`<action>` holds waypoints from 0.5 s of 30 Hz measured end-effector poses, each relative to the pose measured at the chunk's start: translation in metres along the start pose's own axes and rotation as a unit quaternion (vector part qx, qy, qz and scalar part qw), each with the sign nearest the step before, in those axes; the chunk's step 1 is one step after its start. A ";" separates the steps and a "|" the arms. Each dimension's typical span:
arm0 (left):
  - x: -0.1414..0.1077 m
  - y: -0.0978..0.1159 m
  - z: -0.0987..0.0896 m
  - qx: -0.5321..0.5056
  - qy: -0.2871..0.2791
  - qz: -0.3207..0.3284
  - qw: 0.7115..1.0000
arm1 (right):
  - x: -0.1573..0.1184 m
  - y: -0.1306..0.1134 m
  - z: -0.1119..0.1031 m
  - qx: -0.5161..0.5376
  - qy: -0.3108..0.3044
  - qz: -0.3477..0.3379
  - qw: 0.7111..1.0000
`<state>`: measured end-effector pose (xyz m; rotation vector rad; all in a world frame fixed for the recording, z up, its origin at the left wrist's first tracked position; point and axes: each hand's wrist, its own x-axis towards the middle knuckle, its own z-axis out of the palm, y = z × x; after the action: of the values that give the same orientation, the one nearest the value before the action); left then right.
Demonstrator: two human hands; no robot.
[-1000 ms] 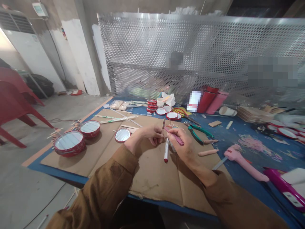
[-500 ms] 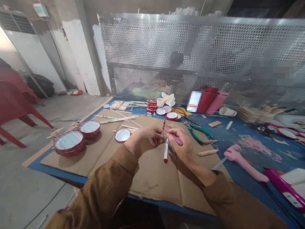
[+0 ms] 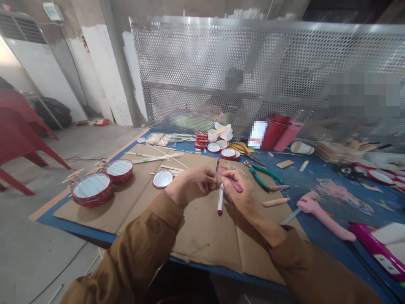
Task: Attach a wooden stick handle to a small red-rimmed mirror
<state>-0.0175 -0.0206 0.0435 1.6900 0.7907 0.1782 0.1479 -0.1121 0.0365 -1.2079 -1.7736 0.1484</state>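
Observation:
My left hand (image 3: 205, 179) is closed on a thin flat stick (image 3: 217, 165) that stands up from between the fingertips. Close beside it on the right, my right hand (image 3: 238, 185) is wrapped round a pink pen-like tool (image 3: 234, 185), its tip near the stick. A white marker with a red end (image 3: 220, 200) points down just below the hands, over the cardboard (image 3: 202, 236); whether fingers hold it is hidden. A small red-rimmed drum (image 3: 162, 179) lies left of my left hand.
Two larger red drums (image 3: 91, 189) stand at the left. Green-handled pliers (image 3: 259, 176) and a pink glue gun (image 3: 325, 215) lie at the right. Red drums, a phone (image 3: 257, 134) and bottles (image 3: 276, 131) stand along the back, before a perforated metal panel (image 3: 196, 63).

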 end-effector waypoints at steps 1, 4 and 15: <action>0.000 0.000 0.000 -0.001 0.000 -0.003 1.000 | 0.000 0.000 0.000 -0.001 0.002 0.003 1.000; 0.001 0.000 -0.001 0.006 -0.004 -0.008 1.000 | 0.000 0.000 0.000 -0.004 0.002 0.007 1.000; 0.003 -0.006 -0.002 -0.007 -0.018 0.014 1.000 | 0.000 0.002 0.001 0.000 0.013 0.005 1.000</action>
<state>-0.0186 -0.0168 0.0376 1.6863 0.7385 0.1727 0.1483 -0.1111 0.0347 -1.2127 -1.7459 0.1377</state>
